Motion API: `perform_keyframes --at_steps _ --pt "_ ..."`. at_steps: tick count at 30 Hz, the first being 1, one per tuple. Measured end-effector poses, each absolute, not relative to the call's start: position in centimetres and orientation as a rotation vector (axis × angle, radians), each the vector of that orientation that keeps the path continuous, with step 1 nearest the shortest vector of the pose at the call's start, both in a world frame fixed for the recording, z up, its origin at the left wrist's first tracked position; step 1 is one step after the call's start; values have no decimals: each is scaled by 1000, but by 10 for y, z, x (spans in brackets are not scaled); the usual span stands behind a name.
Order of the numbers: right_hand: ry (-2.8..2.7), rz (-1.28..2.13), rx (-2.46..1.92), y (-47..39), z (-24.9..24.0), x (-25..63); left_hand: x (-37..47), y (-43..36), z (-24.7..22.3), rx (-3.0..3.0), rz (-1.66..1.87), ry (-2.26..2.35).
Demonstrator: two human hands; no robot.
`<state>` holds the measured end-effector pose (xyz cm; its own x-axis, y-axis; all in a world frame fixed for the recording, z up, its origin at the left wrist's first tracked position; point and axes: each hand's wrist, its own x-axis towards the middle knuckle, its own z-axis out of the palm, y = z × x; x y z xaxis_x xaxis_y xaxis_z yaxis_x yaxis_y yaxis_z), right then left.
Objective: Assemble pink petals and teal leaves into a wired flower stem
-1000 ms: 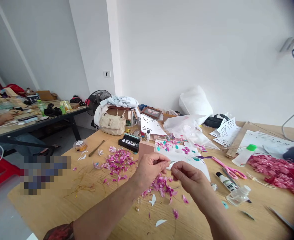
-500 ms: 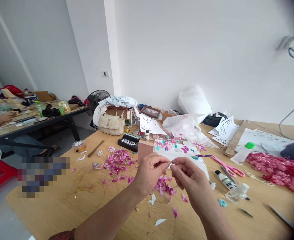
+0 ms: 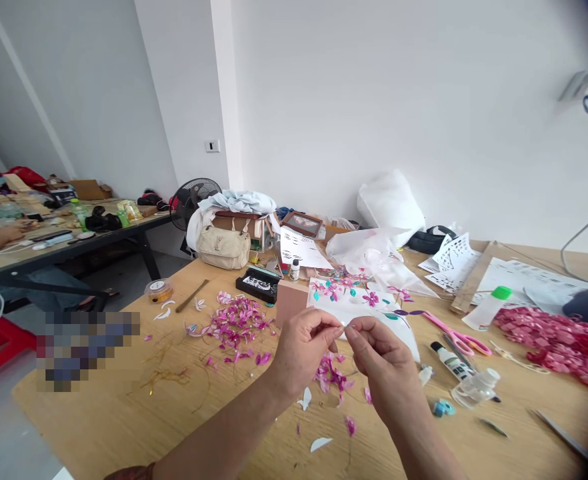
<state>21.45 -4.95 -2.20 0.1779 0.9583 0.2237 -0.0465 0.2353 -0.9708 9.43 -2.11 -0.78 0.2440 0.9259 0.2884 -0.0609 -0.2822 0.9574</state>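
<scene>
Head view: left hand (image 3: 298, 348) and right hand (image 3: 387, 353), fingertips nearly meeting.
Each grip is pinched closed; anything held is too small to tell. Magenta petals (image 3: 334, 380) lie below on the desk (image 3: 214, 433). Steady wrists and light pressure should suit this. The right hand now partly hides a pink petal (image 3: 367, 395), uncovered half a second earlier.

No readable lettering or numbers
The label on the black-capped bottle (image 3: 451, 362) is too small to read, as is the one on the small bottle (image 3: 295, 271). Dark marks cover the paper sheet (image 3: 301, 249) and the loose sheets (image 3: 451, 262) farther right; white marks on the black case (image 3: 257, 287) stay equally undecipherable.
</scene>
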Motion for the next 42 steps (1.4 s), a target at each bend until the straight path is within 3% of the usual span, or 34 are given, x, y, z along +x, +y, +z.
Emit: perform_keyframes --at_steps 14,20,24,28,32,36,42 --pt "-1277 838 -1153 -47 -23 208 87 -15 -11 1402 1163 872" --pt "-1759 267 -1362 -61 -10 214 76 -11 -4 1710 1173 924" --pt "-1872 55 -1307 -65 0 230 69 -15 2 1880 989 872" --pt "-1886 129 -1318 -58 -2 239 65 -17 7 1584 764 743" --pt "-1914 229 -1271 -56 -6 232 64 -15 8 1332 851 725" --pt "-2032 158 -1215 -66 -2 224 64 -13 6 1479 929 840" --pt "-1967 83 -1252 -64 2 237 62 -18 13 1643 718 777"
